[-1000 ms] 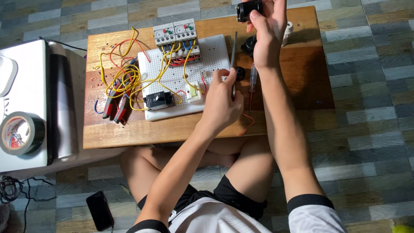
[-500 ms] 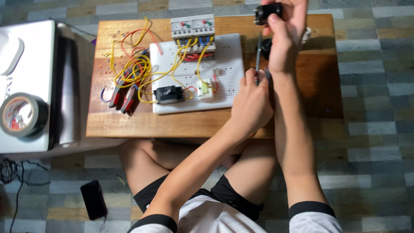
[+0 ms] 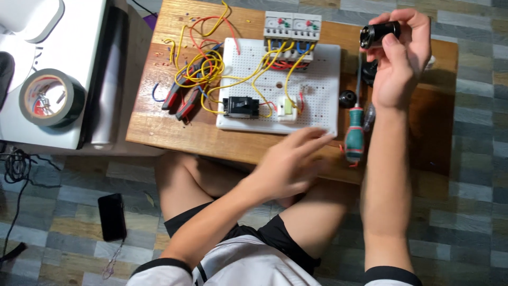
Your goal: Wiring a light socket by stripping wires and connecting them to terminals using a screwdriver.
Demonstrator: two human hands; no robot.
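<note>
My right hand is raised over the far right of the low wooden table and grips a small black cylinder part. My left hand hovers blurred at the table's near edge, fingers spread and holding nothing. Just right of it a green-handled screwdriver lies on the table. A white perforated board carries grey breakers, a black module, a small white part and yellow and red wires.
Red-handled pliers lie left of the board. Small black parts sit by the screwdriver shaft. A white unit at the left holds a roll of black tape. A black phone and cables lie on the tiled floor.
My left hand let go of the screwdriver, which now lies on the table, and drew back toward the near edge. My right hand still holds the black part up.
</note>
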